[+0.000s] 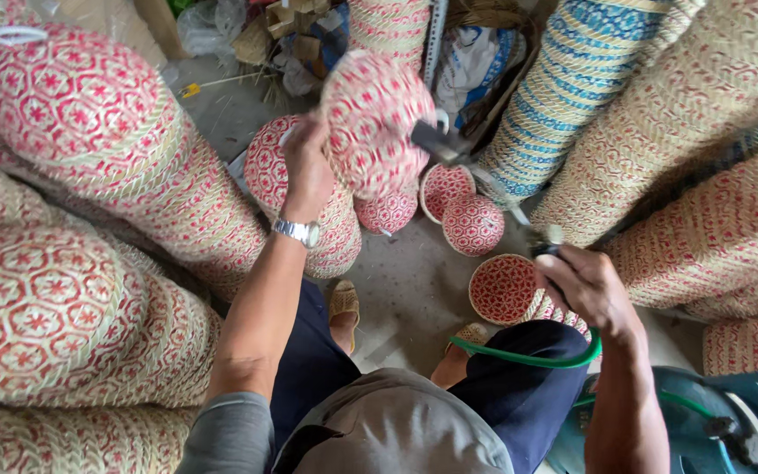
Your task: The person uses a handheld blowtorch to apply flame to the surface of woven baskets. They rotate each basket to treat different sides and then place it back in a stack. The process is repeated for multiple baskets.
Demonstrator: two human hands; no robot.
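Observation:
My left hand, with a metal watch on the wrist, holds up a red-and-cream woven basket by its rim, bottom turned toward me. My right hand grips the handle of a spray gun whose dark nozzle points at the held basket. A green hose runs from the gun down across my lap. I sit with sandalled feet on the concrete floor.
Tall stacks of red woven baskets lean in from the left, and cream, red and blue stacks from the right. Small baskets and a flat woven lid lie on the floor ahead. A teal machine sits at lower right.

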